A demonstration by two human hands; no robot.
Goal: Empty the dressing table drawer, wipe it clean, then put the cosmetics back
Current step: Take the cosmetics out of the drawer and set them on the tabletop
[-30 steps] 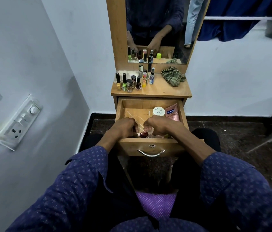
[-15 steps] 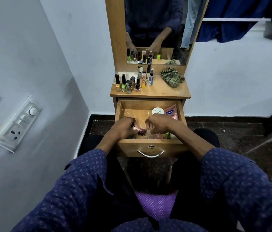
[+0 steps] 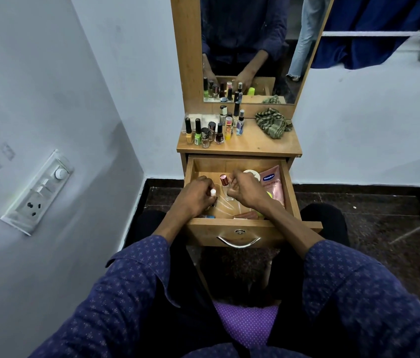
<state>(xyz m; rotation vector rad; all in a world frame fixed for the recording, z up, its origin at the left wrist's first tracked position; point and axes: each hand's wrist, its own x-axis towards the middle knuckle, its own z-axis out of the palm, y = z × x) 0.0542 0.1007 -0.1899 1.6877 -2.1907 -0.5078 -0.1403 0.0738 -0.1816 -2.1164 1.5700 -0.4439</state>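
Observation:
The wooden drawer (image 3: pixel 239 226) of the dressing table stands pulled out. My left hand (image 3: pixel 196 196) is inside it and grips a small item with a white cap (image 3: pixel 32 191). My right hand (image 3: pixel 245 188) holds a clear little bottle with a copper-red cap (image 3: pixel 225 186) upright above the drawer floor. Behind my right hand lie a round white jar (image 3: pixel 251 173) and a pink Vaseline sachet (image 3: pixel 273 186). A lime-green item (image 3: pixel 269 194) and an orange tube (image 3: pixel 246 215) lie near the drawer front.
On the table top (image 3: pixel 255 144) stand several nail polish and spray bottles (image 3: pixel 211 131) at the left and a crumpled green striped cloth (image 3: pixel 273 122) at the right. A mirror (image 3: pixel 247 47) rises behind. A wall with a switchboard (image 3: pixel 39 191) is close on the left.
Both hands have risen from the drawer's front part. My right hand has lifted the copper-capped bottle upright; my left hand now shows a white-capped item in its fingers.

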